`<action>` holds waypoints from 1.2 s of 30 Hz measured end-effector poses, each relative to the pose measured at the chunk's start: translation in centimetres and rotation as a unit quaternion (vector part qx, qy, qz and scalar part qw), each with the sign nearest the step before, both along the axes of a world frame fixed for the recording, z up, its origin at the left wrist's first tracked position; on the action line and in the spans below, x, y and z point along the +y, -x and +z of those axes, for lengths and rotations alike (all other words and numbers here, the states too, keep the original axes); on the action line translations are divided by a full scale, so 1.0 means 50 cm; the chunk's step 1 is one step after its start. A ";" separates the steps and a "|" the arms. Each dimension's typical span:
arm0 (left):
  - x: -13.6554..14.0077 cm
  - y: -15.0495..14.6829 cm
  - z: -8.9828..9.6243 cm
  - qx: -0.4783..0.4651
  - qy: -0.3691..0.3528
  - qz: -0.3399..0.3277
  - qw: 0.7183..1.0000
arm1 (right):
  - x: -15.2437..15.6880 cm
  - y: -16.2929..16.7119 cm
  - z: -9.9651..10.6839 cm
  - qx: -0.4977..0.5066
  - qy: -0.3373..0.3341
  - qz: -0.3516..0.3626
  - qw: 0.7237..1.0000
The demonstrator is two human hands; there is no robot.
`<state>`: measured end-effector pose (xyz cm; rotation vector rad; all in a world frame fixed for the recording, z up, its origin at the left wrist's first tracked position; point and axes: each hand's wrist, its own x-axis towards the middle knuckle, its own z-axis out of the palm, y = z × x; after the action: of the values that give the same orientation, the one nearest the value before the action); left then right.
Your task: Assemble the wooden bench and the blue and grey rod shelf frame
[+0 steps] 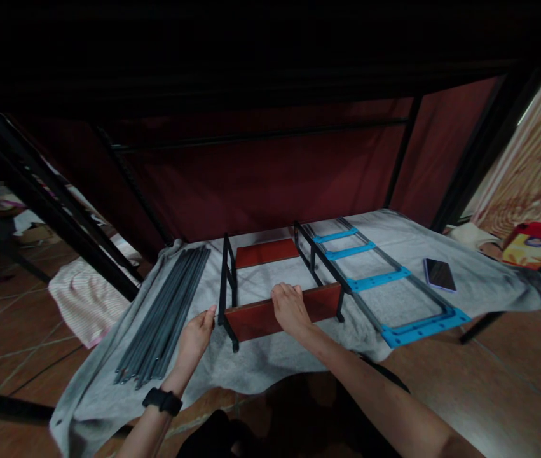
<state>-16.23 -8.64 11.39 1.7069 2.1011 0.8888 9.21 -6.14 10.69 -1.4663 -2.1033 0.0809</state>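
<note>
You're crouched over a grey cloth [270,369] spread on a reddish-brown tiled floor [513,381], tucked under a dark metal frame with maroon fabric [274,178] hanging behind it. Pretty dim in there.

No real containers, closest thing is the little rack [274,280] sitting mid-cloth: black metal side frames with a red-brown panel across the near side and another at the back, open in the middle with just cloth showing through.

Your right hand [290,308] is draped over the top edge of the near red panel [282,316], fingers curled onto it. Your left hand [196,337] is just beside the rack's left black upright, fingertips touching or nearly touching it, can't tell which; it's open and not clamped on anything. Black watch [162,401] on that wrist.

Left of the rack there's a bundle of thin grey metal rods [165,318], long and straight. Right of it lies a flat grey frame with bright blue crossbars [379,280], ladder-looking. A glossy dark phone [439,275] lies past that.
</note>
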 end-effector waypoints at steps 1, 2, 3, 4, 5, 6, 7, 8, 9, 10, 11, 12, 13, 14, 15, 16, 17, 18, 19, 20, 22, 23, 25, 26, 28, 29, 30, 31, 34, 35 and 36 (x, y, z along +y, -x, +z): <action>0.001 0.000 0.004 0.019 0.014 0.006 1.000 | 0.000 0.000 0.000 0.001 -0.002 0.000 1.000; 0.002 0.000 0.007 0.033 0.024 0.012 0.999 | 0.000 0.000 -0.001 0.002 -0.003 0.001 1.000; 0.002 -0.001 0.009 0.039 0.030 0.016 0.999 | 0.000 0.000 -0.001 0.002 -0.004 0.001 1.000; 0.000 -0.002 0.010 0.035 0.032 0.018 0.999 | 0.000 -0.001 -0.002 0.003 -0.004 0.002 1.000; -0.003 -0.003 0.011 0.023 0.030 0.016 0.999 | 0.000 -0.001 -0.003 0.003 -0.003 0.003 1.000; -0.007 -0.004 0.011 0.003 0.027 0.010 1.000 | 0.001 -0.002 -0.003 0.003 -0.002 0.004 1.000; -0.012 -0.004 0.010 -0.022 0.022 0.004 1.000 | 0.001 -0.003 -0.004 0.002 -0.001 0.006 1.000; -0.017 -0.004 0.008 -0.050 0.015 0.001 0.999 | 0.001 -0.004 -0.004 0.002 0.000 0.008 1.000; -0.022 -0.004 0.005 -0.078 0.006 0.000 0.997 | 0.002 -0.004 -0.004 0.002 0.000 0.010 1.000; -0.026 -0.003 0.002 -0.100 -0.007 -0.001 0.995 | 0.002 -0.004 -0.004 0.001 0.001 0.011 1.000; -0.028 -0.002 -0.001 -0.116 -0.021 -0.004 0.993 | 0.002 -0.005 -0.003 0.002 0.001 0.012 1.000; -0.029 -0.001 -0.003 -0.123 -0.034 -0.007 0.992 | 0.002 -0.005 -0.003 0.003 0.000 0.012 1.000; -0.028 0.001 -0.006 -0.118 -0.043 -0.011 0.992 | 0.002 -0.005 -0.002 0.005 -0.001 0.010 1.000; -0.025 0.003 -0.007 -0.104 -0.044 -0.015 0.994 | 0.001 -0.005 -0.002 0.005 -0.002 0.009 1.000; -0.022 0.005 -0.008 -0.086 -0.039 -0.016 0.995 | 0.000 -0.006 -0.001 0.005 -0.003 0.009 1.000; -0.018 0.008 -0.008 -0.071 -0.032 -0.017 0.997 | -0.001 -0.006 -0.001 0.005 -0.003 0.010 1.000; -0.014 0.012 -0.008 -0.064 -0.024 -0.020 0.997 | -0.001 -0.006 0.000 0.004 -0.003 0.012 1.000; -0.011 0.015 -0.007 -0.066 -0.016 -0.024 0.997 | -0.002 -0.006 0.000 0.003 -0.004 0.013 1.000; -0.008 0.017 -0.006 -0.073 -0.011 -0.029 0.997 | -0.003 -0.007 0.001 0.004 -0.004 0.015 1.000; -0.007 0.018 -0.005 -0.079 -0.009 -0.035 0.996 | -0.003 -0.007 0.002 0.004 -0.004 0.015 1.000; -0.008 0.016 -0.003 -0.080 -0.013 -0.041 0.996 | -0.003 -0.007 0.003 0.006 -0.002 0.016 1.000; -0.010 0.013 -0.002 -0.075 -0.018 -0.036 0.996 | -0.003 -0.007 0.003 0.006 0.000 0.016 1.000; -0.016 0.004 -0.002 -0.071 -0.030 -0.022 0.997 | -0.002 -0.008 0.004 0.006 0.003 0.018 1.000; -0.019 -0.002 -0.003 -0.073 -0.036 -0.017 0.997 | -0.002 -0.008 0.003 0.006 0.003 0.020 1.000; -0.022 -0.010 -0.007 -0.075 -0.041 -0.015 0.996 | -0.001 -0.008 0.002 0.007 0.003 0.019 1.000; -0.021 -0.013 -0.010 -0.076 -0.040 -0.016 0.996 | 0.000 -0.008 0.002 0.009 0.002 0.017 1.000; -0.020 -0.014 -0.012 -0.076 -0.035 -0.016 0.996 | 0.000 -0.008 0.001 0.011 0.002 0.015 1.000; -0.018 -0.014 -0.015 -0.078 -0.031 -0.016 0.996 | 0.000 -0.008 0.000 0.011 0.001 0.014 1.000; -0.008 -0.004 -0.019 -0.079 -0.019 -0.023 0.996 | -0.001 -0.007 -0.002 0.004 -0.001 0.015 1.000; -0.003 0.001 -0.019 -0.076 -0.014 -0.026 0.997 | -0.001 -0.007 -0.002 0.000 -0.001 0.016 1.000; 0.001 0.005 -0.018 -0.074 -0.002 -0.031 0.997 | -0.002 -0.006 -0.002 -0.003 0.000 0.016 1.000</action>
<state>-16.47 -8.57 10.48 1.6441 1.9428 0.9698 9.52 -6.24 10.59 -1.4353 -2.1310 0.0874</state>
